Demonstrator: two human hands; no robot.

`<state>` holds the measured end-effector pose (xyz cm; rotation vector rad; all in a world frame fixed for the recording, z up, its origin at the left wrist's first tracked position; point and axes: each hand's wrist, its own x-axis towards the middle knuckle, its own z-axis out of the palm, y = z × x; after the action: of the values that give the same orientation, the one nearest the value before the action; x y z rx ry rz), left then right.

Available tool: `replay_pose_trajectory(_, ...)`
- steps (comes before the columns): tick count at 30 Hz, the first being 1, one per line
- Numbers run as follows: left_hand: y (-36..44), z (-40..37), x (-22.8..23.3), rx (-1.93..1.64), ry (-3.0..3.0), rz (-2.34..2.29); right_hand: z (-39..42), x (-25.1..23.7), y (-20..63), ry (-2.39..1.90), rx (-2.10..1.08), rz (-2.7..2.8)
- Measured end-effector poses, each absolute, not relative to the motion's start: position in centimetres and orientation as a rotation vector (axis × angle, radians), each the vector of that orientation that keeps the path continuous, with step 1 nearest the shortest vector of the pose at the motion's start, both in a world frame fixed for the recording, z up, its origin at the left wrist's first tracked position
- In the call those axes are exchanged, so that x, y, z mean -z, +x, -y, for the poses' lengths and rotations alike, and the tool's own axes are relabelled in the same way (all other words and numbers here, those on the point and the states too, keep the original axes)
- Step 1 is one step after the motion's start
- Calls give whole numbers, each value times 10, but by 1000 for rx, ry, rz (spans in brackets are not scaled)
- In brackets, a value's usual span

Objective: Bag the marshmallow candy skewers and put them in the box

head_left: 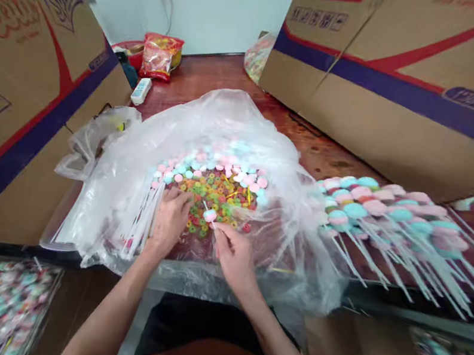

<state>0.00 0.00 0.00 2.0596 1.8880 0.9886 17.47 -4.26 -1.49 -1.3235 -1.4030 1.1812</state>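
Note:
In my right hand (235,259) is the white stick of a pink, white and blue marshmallow skewer (209,215), pinched between thumb and fingers. The skewer's thin tip sticks out past the marshmallow. My left hand (172,218) rests at the left edge of a pile of green, yellow and red gummy rings (217,189). Its fingers are curled together, and what lies between them is too small to make out. Beside it lies a bundle of white sticks (144,216). Loose pink, white and blue marshmallows (193,167) spread behind the rings, on a clear plastic bag (225,109).
A heap of finished marshmallow skewers (377,210) lies at the right table edge. Large cardboard boxes (17,104) stand left and at the back right. Trays of skewers (1,308) sit below the table. A red packet (160,55) stands at the back.

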Motion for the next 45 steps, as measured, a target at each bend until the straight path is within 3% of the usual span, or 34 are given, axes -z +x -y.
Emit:
replay_pose_trajectory(6, -11, -5, 1, -1196, 1825, -1872, 43, 16, 174, -1293, -1159, 1398)
replay_pose_trajectory(21, -11, -12, 5, -795, 2133, -1940, 45, 9, 176, -1297, -1211, 1451)
replay_pose_trajectory(25, -12, -6, 3, -962, 2021, -1867, 46, 10, 175, -1289, -1205, 1459)
replay_pose_trajectory(32, -5, 5, -2, -1367, 1278, -1632, 48, 4, 170, -1280, -1201, 1525)
replay_pose_trajectory(45, 3, 16, -7, -1300, 1272, -1510, 45, 1, 169, -1267, -1099, 1602)
